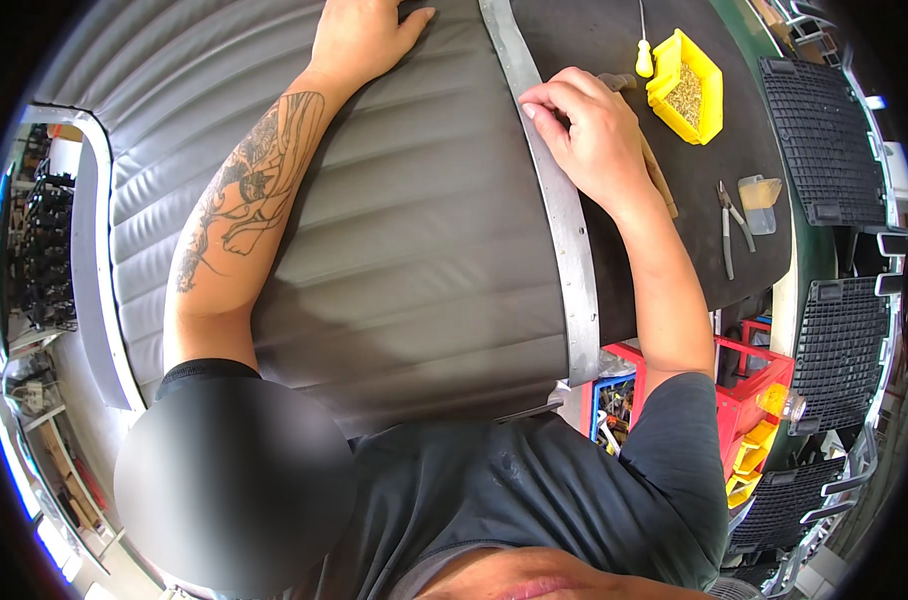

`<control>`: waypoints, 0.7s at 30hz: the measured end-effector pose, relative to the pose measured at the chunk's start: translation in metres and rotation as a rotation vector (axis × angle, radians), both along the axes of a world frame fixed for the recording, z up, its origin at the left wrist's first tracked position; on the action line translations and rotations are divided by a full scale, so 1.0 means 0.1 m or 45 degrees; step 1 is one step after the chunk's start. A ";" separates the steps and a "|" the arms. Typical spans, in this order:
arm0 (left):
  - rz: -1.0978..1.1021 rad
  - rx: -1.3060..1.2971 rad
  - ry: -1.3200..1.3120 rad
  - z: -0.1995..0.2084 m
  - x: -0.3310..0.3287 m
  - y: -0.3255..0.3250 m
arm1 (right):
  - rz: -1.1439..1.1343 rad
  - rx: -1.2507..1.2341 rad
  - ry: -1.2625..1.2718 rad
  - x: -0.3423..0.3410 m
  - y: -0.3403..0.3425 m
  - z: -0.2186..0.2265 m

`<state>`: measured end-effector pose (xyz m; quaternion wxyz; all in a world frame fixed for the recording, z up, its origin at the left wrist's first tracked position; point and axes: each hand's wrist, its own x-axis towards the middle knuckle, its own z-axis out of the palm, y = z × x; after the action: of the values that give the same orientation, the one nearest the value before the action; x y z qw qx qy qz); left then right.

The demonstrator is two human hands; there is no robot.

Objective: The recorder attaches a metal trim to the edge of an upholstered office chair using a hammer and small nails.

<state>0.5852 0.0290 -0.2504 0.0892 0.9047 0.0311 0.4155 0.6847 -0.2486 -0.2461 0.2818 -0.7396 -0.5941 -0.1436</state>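
Observation:
A large grey padded cover [424,220] with stitched ribs lies in front of me. Along its right side runs a pale metal strip [574,260] dotted with small holes. My left hand [364,40] rests on the cover at the far edge, thumb stretched out, its other fingers partly cut off by the frame. At the strip, my right hand [594,130] has thumb and forefinger brought together; whatever is between them is too small to make out. Beneath that hand lies a brown cloth-like piece [658,170], mostly hidden.
On the dark surface at right are a yellow bin [714,95] of small brass-coloured pieces, a yellow-handled screwdriver [644,58], pliers [728,225] and a small clear box [760,205]. A red frame [739,395] stands below. Black grid panels [824,140] line the right side.

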 end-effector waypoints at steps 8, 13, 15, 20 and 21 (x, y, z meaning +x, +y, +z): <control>0.009 -0.012 -0.021 -0.04 -0.03 0.01 | -0.423 -0.036 0.159 0.19 -0.60 0.21; 0.007 0.002 -0.019 0.01 0.02 -0.03 | -0.860 -0.380 -0.274 0.47 -1.27 -0.17; 0.011 -0.015 -0.009 -0.02 -0.01 -0.02 | -0.858 -0.265 0.150 0.57 -1.29 -0.21; 0.048 0.019 -0.014 -0.09 -0.07 0.07 | -0.307 0.727 0.904 -0.38 -1.14 0.86; 0.034 0.030 -0.017 -0.05 -0.02 0.04 | -0.108 0.803 0.569 -0.57 -1.15 1.19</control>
<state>0.5830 0.0329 -0.2558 0.0733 0.9024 0.0376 0.4229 0.6272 -0.3634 -0.1269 0.6117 -0.6537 -0.4134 -0.1662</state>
